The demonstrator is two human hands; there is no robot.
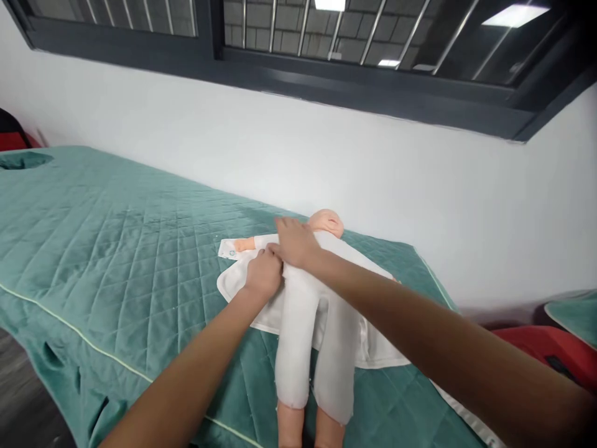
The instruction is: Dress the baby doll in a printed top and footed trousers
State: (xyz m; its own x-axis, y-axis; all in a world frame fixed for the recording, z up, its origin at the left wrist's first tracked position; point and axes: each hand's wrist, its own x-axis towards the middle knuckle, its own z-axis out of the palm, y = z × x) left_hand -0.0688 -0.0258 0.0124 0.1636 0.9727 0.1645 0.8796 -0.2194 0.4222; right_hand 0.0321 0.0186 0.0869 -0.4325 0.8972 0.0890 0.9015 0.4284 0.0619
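A baby doll (329,223) lies on a green quilted bed, with its head toward the wall and its legs toward me. It has a white cloth body, and a white baby garment (387,348) is spread around it, with one sleeve (227,249) partly over a doll hand (245,244). My left hand (265,274) is closed at the doll's left-hand side, gripping the garment's cloth there. Across the doll's upper chest rests my right hand (296,242), fingers apart and thumb beside my left knuckles. My right forearm covers part of the doll's torso.
The green quilted bed cover (116,261) stretches far to the left, where it has a face hole (25,160). A white wall (224,130) runs behind the bed under a dark-framed barred window (289,71). Something red (550,348) stands beyond the right edge.
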